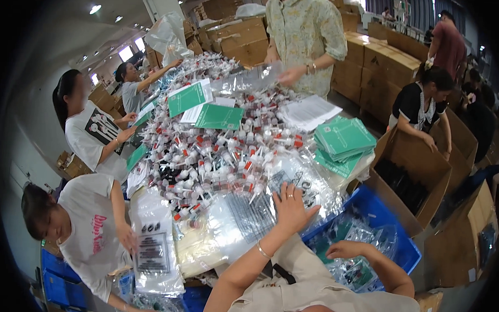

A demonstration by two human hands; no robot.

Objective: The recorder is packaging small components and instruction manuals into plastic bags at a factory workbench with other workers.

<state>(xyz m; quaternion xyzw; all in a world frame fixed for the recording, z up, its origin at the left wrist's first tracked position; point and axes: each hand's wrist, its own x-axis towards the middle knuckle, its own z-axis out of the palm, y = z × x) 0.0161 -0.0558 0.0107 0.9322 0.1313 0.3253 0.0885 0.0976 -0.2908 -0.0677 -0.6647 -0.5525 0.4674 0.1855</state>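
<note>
Resting my left hand [291,208], fingers apart, on slippery, limp bags [247,213]; I judge an edge pinch best; right hand [344,250] loosely curled, empty, over the bin [408,247].

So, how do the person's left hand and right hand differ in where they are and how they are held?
The left hand lies flat with fingers spread on the clear plastic bags on the table; the right hand is loosely curled over the blue bin. The left arm is stretched forward, the right bent at the elbow. Both hands are bare and grip nothing.
</note>
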